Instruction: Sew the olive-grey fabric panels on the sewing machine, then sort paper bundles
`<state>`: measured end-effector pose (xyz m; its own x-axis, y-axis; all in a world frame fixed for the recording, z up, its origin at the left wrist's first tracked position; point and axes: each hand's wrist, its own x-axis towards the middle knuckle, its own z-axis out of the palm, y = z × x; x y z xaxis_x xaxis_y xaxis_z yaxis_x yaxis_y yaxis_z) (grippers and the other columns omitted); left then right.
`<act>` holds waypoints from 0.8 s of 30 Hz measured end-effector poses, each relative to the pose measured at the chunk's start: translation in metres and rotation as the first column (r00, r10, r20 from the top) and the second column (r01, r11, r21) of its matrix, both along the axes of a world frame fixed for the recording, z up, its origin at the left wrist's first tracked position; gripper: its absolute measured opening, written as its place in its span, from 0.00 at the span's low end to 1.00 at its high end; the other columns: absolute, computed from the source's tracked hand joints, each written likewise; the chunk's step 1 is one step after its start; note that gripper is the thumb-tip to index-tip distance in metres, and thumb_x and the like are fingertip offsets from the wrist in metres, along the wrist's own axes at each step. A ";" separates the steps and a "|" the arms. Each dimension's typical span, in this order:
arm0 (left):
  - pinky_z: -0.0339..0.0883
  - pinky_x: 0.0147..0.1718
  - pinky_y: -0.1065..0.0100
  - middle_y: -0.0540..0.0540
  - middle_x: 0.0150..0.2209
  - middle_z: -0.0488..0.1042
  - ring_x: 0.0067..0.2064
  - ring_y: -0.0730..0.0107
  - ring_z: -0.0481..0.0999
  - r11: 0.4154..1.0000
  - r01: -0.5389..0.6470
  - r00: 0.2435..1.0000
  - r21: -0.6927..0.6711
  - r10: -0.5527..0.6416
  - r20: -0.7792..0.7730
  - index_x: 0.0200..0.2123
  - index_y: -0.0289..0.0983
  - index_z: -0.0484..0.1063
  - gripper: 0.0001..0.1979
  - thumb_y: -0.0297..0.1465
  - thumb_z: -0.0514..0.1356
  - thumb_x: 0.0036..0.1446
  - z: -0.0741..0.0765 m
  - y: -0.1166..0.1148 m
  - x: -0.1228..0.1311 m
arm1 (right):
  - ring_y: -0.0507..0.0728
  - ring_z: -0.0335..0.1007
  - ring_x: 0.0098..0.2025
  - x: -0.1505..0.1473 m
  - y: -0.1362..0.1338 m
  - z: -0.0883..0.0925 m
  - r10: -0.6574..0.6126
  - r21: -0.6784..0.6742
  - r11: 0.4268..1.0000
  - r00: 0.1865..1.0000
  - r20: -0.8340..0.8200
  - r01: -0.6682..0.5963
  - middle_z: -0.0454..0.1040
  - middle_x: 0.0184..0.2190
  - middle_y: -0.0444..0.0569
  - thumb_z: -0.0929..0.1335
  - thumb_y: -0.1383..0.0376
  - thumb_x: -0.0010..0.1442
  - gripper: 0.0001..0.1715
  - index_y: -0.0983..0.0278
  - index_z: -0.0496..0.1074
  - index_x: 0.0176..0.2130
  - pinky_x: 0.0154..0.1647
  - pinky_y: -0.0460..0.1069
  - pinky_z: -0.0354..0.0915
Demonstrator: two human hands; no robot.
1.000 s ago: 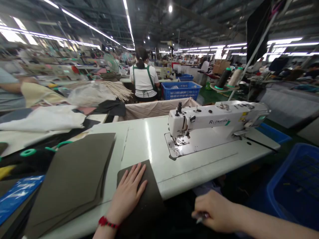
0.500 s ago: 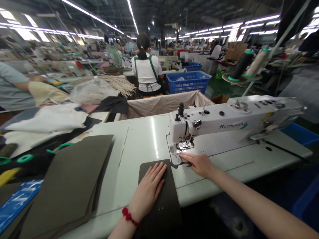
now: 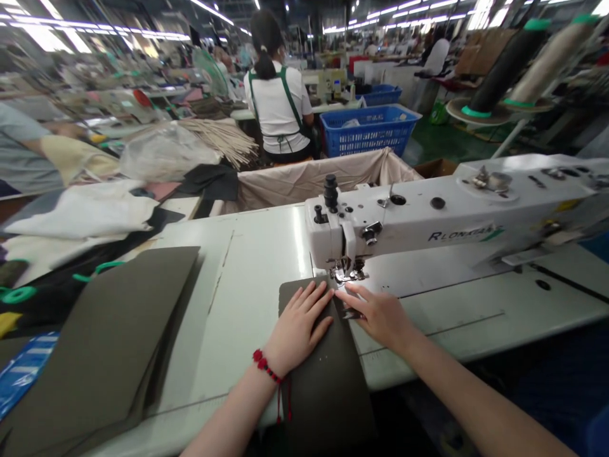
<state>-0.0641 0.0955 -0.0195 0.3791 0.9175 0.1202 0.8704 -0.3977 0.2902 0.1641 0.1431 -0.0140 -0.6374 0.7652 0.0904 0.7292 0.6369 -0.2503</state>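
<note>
My left hand (image 3: 301,327), with a red bead bracelet at the wrist, lies flat and open on a dark olive fabric piece (image 3: 323,374) that hangs over the front edge of the white table (image 3: 247,266). My right hand (image 3: 378,314) rests with fingers stretched out on the fabric's right edge, just below the presser foot (image 3: 348,273) of the white sewing machine (image 3: 447,219). A small dark strip shows under my right fingers. The fabric's top edge reaches the needle area.
A stack of olive panels (image 3: 109,343) lies at the left. Beyond it are white and black cloth and green-handled scissors (image 3: 19,293). A beige cloth bin (image 3: 328,178), a blue basket (image 3: 368,130) and a person in a white shirt are behind. Thread cones (image 3: 514,63) stand at upper right.
The fabric piece has slid up and right to the presser foot under my left hand. My right hand came up from below the table to the needle plate and now rests on the fabric's edge.
</note>
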 end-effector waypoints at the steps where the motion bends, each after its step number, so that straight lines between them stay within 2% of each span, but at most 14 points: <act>1: 0.44 0.67 0.49 0.50 0.69 0.50 0.70 0.60 0.47 1.000 0.000 1.000 -0.002 0.000 -0.010 0.68 0.48 0.49 0.28 0.41 0.48 0.67 0.001 0.000 0.000 | 0.61 0.75 0.45 0.000 0.000 0.000 0.002 0.001 1.000 1.000 0.008 -0.002 0.63 0.63 0.46 0.64 0.61 0.64 0.30 0.46 0.59 0.64 0.40 0.53 0.69; 5: 0.38 0.67 0.44 0.51 0.69 0.52 0.70 0.58 0.48 1.000 -0.018 0.999 0.005 0.018 -0.036 0.67 0.49 0.49 0.27 0.41 0.49 0.66 0.004 0.000 0.002 | 0.61 0.74 0.45 -0.001 0.002 -0.001 0.013 -0.003 1.000 0.999 0.030 -0.013 0.62 0.63 0.47 0.64 0.62 0.64 0.30 0.47 0.59 0.64 0.41 0.53 0.68; 10: 0.40 0.67 0.45 0.50 0.69 0.52 0.69 0.58 0.49 1.000 -0.023 0.998 0.013 0.023 -0.053 0.67 0.48 0.49 0.28 0.40 0.50 0.66 0.005 0.000 0.003 | 0.60 0.74 0.46 -0.001 0.002 0.001 0.016 -0.008 1.000 0.997 0.082 -0.016 0.61 0.64 0.46 0.62 0.61 0.65 0.30 0.48 0.58 0.64 0.41 0.52 0.69; 18: 0.38 0.67 0.45 0.52 0.69 0.50 0.70 0.61 0.46 1.000 -0.018 0.997 -0.019 0.017 -0.071 0.68 0.48 0.48 0.27 0.41 0.48 0.67 0.004 0.001 0.002 | 0.58 0.74 0.44 -0.002 0.002 0.003 0.014 0.016 1.000 0.990 0.141 -0.017 0.60 0.65 0.44 0.62 0.62 0.65 0.30 0.47 0.57 0.65 0.41 0.52 0.69; 24: 0.38 0.67 0.46 0.50 0.69 0.52 0.70 0.60 0.47 1.000 -0.009 0.999 0.007 0.009 -0.038 0.67 0.48 0.49 0.27 0.40 0.48 0.67 0.003 0.002 0.001 | 0.59 0.74 0.44 -0.002 0.002 0.003 0.015 0.026 0.999 0.989 0.150 -0.019 0.60 0.65 0.44 0.62 0.62 0.65 0.30 0.48 0.57 0.64 0.41 0.52 0.69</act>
